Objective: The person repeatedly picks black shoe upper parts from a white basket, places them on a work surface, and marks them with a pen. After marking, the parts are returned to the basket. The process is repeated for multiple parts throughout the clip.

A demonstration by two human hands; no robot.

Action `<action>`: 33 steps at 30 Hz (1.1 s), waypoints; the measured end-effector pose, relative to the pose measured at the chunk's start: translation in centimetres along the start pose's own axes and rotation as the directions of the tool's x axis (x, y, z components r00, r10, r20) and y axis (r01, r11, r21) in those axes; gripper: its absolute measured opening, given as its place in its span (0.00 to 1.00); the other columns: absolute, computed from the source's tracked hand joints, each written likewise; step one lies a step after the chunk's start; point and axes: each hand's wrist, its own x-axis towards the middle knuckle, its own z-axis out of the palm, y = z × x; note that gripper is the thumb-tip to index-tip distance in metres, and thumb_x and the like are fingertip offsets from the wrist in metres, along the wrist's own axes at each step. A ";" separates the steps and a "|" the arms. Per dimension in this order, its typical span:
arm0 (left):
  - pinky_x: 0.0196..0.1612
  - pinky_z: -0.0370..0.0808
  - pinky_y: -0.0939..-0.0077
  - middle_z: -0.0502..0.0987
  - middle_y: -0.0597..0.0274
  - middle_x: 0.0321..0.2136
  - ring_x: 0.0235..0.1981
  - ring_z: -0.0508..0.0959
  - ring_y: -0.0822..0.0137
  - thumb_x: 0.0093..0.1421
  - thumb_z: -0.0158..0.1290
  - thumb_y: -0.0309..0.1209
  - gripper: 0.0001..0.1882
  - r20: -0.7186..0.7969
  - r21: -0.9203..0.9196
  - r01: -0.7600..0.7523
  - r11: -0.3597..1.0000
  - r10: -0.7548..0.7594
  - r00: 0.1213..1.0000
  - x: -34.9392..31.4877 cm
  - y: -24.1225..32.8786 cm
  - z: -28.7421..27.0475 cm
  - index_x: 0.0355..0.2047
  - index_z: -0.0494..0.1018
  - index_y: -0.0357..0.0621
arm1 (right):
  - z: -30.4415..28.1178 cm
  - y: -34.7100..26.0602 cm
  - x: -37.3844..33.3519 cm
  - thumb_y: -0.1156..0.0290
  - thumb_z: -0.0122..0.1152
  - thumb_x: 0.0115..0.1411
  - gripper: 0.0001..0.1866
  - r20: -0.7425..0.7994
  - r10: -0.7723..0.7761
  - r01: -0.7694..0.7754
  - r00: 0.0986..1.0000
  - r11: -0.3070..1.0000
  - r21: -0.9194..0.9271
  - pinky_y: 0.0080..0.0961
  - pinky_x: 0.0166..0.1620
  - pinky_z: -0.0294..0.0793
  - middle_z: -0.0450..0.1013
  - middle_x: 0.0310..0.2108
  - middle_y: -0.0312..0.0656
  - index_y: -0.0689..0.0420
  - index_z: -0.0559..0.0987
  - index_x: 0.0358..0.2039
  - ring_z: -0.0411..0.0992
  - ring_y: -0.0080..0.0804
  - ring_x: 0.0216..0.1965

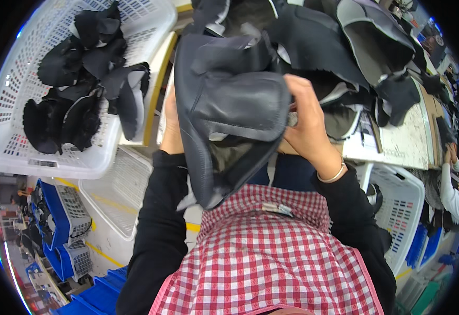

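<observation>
Between my hands, in front of my chest, is a black leather boot upper (pixel 240 102) with a stitched flap and a greyish lining showing in its opening. My left hand (pixel 171 126) grips its left side from behind; most of those fingers are hidden by the leather. At the right edge, my right hand (pixel 309 123) pinches the upper, thumb below and fingers curled at the flap's edge. Just beyond, more black uppers (pixel 313 39) with grey linings lie piled on the worktable (pixel 397 139).
A white perforated basket (pixel 111 152) at the left holds several black pieces. Below it stands another white crate (pixel 116 184). A white basket (pixel 397 210) is at my right, low beside the table. Blue crates (pixel 54 215) stand farther left. A co-worker's sleeve (pixel 452 191) shows at the far right.
</observation>
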 end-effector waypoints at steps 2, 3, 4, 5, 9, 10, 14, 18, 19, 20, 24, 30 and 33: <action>0.57 0.79 0.59 0.79 0.51 0.54 0.52 0.80 0.54 0.75 0.43 0.45 0.24 -0.024 -0.005 0.144 0.990 -0.144 0.989 -4.3 -5.4 0.3 0.57 0.73 0.37 | -1.2 -1.4 -1.8 0.75 0.80 0.36 0.35 0.045 -0.020 0.027 0.999 0.987 -0.157 0.30 0.38 0.80 0.74 0.50 0.40 0.52 0.78 0.49 0.74 0.41 0.50; 0.56 0.79 0.60 0.79 0.51 0.53 0.52 0.80 0.55 0.75 0.43 0.45 0.24 -0.010 -0.008 0.174 0.985 -0.174 0.985 -6.1 -7.1 0.1 0.57 0.73 0.38 | -1.9 -1.9 -2.8 0.72 0.81 0.35 0.36 0.070 -0.127 0.139 0.989 0.968 -0.208 0.30 0.37 0.79 0.75 0.51 0.39 0.50 0.78 0.50 0.74 0.40 0.50; 0.56 0.80 0.60 0.79 0.51 0.53 0.51 0.80 0.55 0.75 0.43 0.46 0.25 0.003 -0.010 0.194 0.981 -0.194 0.981 -7.2 -8.4 -0.1 0.57 0.73 0.38 | -2.2 -2.4 -3.8 0.70 0.81 0.34 0.37 0.095 -0.117 0.132 0.989 0.975 -0.178 0.30 0.37 0.79 0.75 0.52 0.38 0.49 0.79 0.50 0.74 0.40 0.50; 0.55 0.80 0.60 0.79 0.51 0.52 0.50 0.81 0.55 0.75 0.42 0.46 0.25 0.014 -0.011 0.199 0.980 -0.198 0.980 -7.7 -9.6 -0.1 0.57 0.73 0.38 | -2.2 -2.9 -4.7 0.69 0.81 0.34 0.37 0.107 -0.141 0.158 0.984 0.974 -0.164 0.29 0.37 0.79 0.74 0.53 0.38 0.49 0.79 0.50 0.74 0.40 0.50; 0.53 0.82 0.63 0.80 0.52 0.50 0.47 0.82 0.57 0.75 0.44 0.44 0.23 -0.068 -0.234 0.192 0.953 -0.213 0.975 -5.5 -11.2 0.9 0.57 0.73 0.39 | -1.9 -3.9 -5.3 0.69 0.78 0.33 0.29 0.309 -0.018 0.106 0.951 0.957 -0.269 0.26 0.33 0.79 0.77 0.51 0.33 0.51 0.81 0.41 0.76 0.36 0.46; 0.52 0.82 0.64 0.81 0.54 0.48 0.46 0.83 0.58 0.74 0.47 0.41 0.20 -0.205 -0.257 0.185 0.949 -0.241 0.949 -4.6 -11.1 1.4 0.57 0.73 0.40 | -1.9 -4.2 -4.8 0.70 0.77 0.34 0.26 0.288 -0.100 0.175 0.952 0.954 -0.245 0.26 0.32 0.78 0.78 0.48 0.32 0.51 0.81 0.38 0.76 0.34 0.45; 0.52 0.77 0.67 0.82 0.60 0.45 0.43 0.81 0.64 0.65 0.61 0.32 0.20 -0.299 0.453 0.248 0.856 -0.117 0.947 -4.3 -6.4 2.4 0.56 0.77 0.41 | -5.3 -4.9 -1.1 0.75 0.74 0.43 0.16 0.330 -0.129 0.206 0.935 0.956 -0.210 0.29 0.31 0.78 0.78 0.34 0.35 0.53 0.81 0.35 0.77 0.35 0.36; 0.62 0.69 0.63 0.78 0.58 0.56 0.58 0.74 0.57 0.58 0.65 0.34 0.31 0.199 0.950 -0.253 0.182 0.270 0.942 -6.2 -0.8 3.9 0.63 0.74 0.48 | -9.2 -3.6 2.6 0.77 0.72 0.50 0.17 0.456 -0.082 0.140 0.886 0.985 -0.096 0.32 0.39 0.76 0.76 0.33 0.38 0.52 0.82 0.42 0.76 0.40 0.37; 0.63 0.68 0.63 0.78 0.58 0.57 0.58 0.73 0.54 0.57 0.65 0.34 0.31 0.304 0.855 -0.392 0.340 0.284 0.909 -6.6 -0.4 4.9 0.62 0.75 0.51 | -9.4 -3.4 3.0 0.78 0.71 0.51 0.17 0.515 -0.095 0.159 0.852 0.984 -0.081 0.32 0.39 0.76 0.76 0.34 0.38 0.52 0.82 0.42 0.76 0.39 0.37; 0.63 0.68 0.64 0.78 0.59 0.56 0.58 0.73 0.54 0.56 0.65 0.32 0.30 0.457 0.805 -0.524 0.280 0.272 0.847 -6.8 -0.2 6.0 0.61 0.76 0.51 | -9.4 -3.2 3.3 0.78 0.71 0.51 0.17 0.548 -0.105 0.160 0.830 0.986 -0.053 0.31 0.40 0.76 0.76 0.34 0.38 0.52 0.82 0.42 0.76 0.39 0.38; 0.61 0.69 0.65 0.81 0.61 0.53 0.56 0.74 0.61 0.53 0.65 0.23 0.25 0.575 0.725 -0.599 0.341 0.179 0.798 -6.9 -1.0 10.6 0.54 0.79 0.41 | -8.6 -3.8 3.6 0.79 0.70 0.52 0.15 0.584 -0.068 0.095 0.809 0.995 -0.015 0.31 0.41 0.76 0.76 0.37 0.38 0.53 0.81 0.41 0.76 0.39 0.41; 0.44 0.80 0.71 0.84 0.56 0.42 0.41 0.83 0.62 0.62 0.57 0.23 0.13 0.221 0.554 -0.138 0.821 0.014 0.975 -5.2 -2.4 9.1 0.47 0.81 0.40 | -8.2 -5.6 2.9 0.75 0.74 0.50 0.15 0.610 0.039 0.067 0.791 0.986 -0.150 0.33 0.40 0.75 0.74 0.34 0.38 0.55 0.77 0.36 0.75 0.40 0.39; 0.35 0.84 0.71 0.85 0.51 0.40 0.35 0.86 0.60 0.68 0.52 0.27 0.13 -0.061 0.193 0.072 0.979 -0.061 0.996 -5.3 -4.7 5.3 0.48 0.79 0.34 | -7.6 -6.1 2.3 0.72 0.77 0.47 0.18 0.610 0.090 0.076 0.788 0.968 -0.240 0.33 0.39 0.74 0.71 0.31 0.38 0.55 0.75 0.35 0.74 0.40 0.37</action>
